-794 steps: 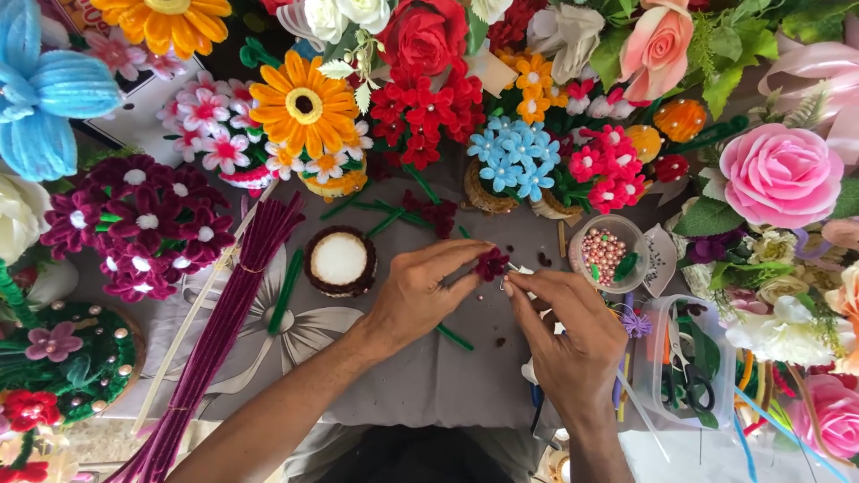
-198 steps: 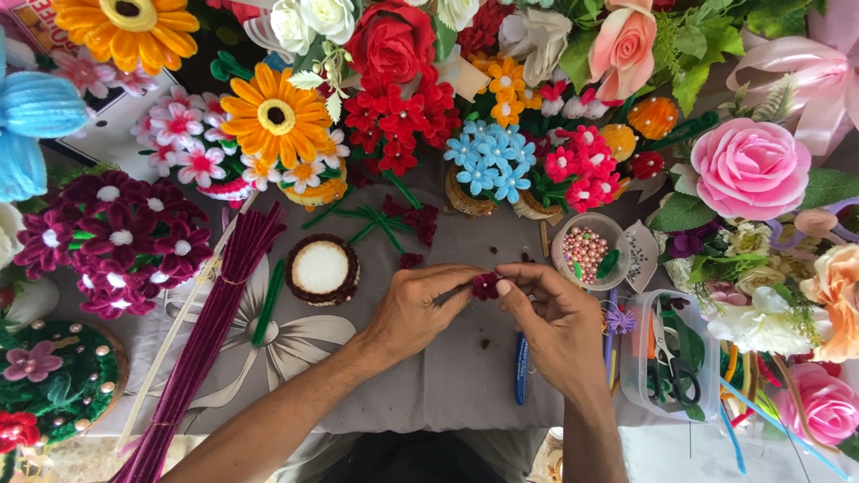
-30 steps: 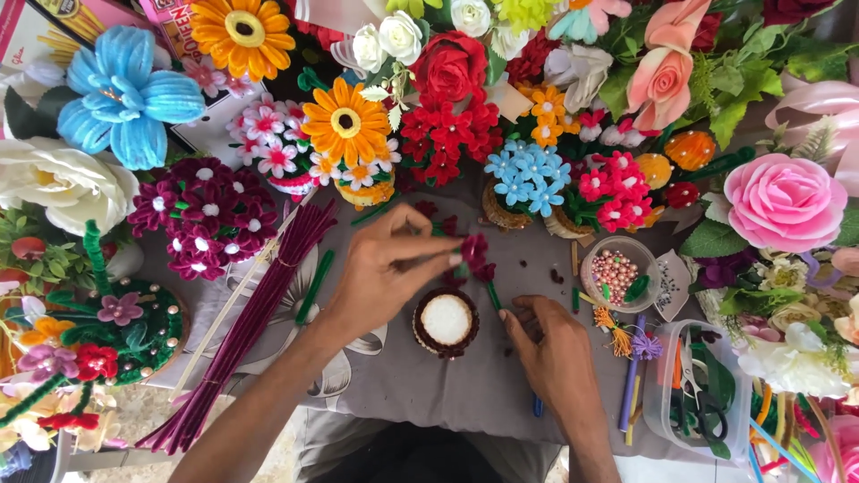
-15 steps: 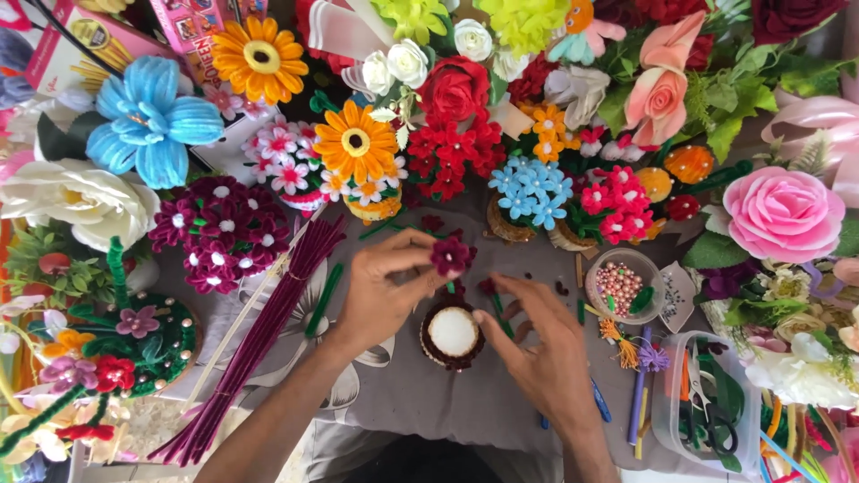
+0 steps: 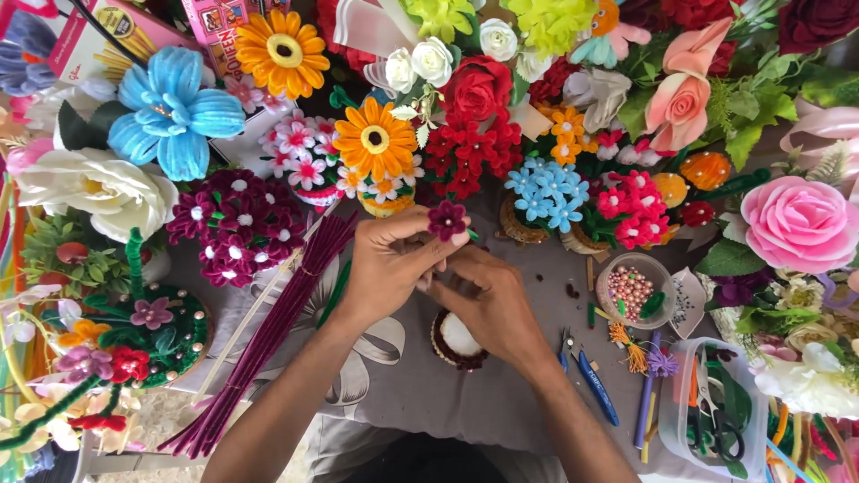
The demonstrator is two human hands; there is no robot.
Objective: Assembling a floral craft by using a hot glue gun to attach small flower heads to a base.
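Note:
My left hand [image 5: 389, 266] pinches a small dark maroon pipe-cleaner flower [image 5: 446, 220] between thumb and fingertips, holding it above the grey cloth [image 5: 403, 385]. My right hand [image 5: 490, 302] sits just below and to the right, with its fingers curled at the flower's stem; the stem itself is hidden between the two hands. A small round pot with white filling [image 5: 456, 342] stands right under my right hand, partly covered by it.
A bundle of maroon pipe cleaners [image 5: 268, 335] lies diagonally at the left. Handmade flower arrangements ring the cloth, among them a maroon bouquet [image 5: 237, 228] and a pink rose [image 5: 799, 224]. A bead bowl [image 5: 633, 290], a blue pen [image 5: 595, 386] and a clear tool box [image 5: 716, 420] are at the right.
Both hands rose from the white-filled pot with the maroon flower. The right hand left the pot's side and joined the left at the stem. The view shifted slightly.

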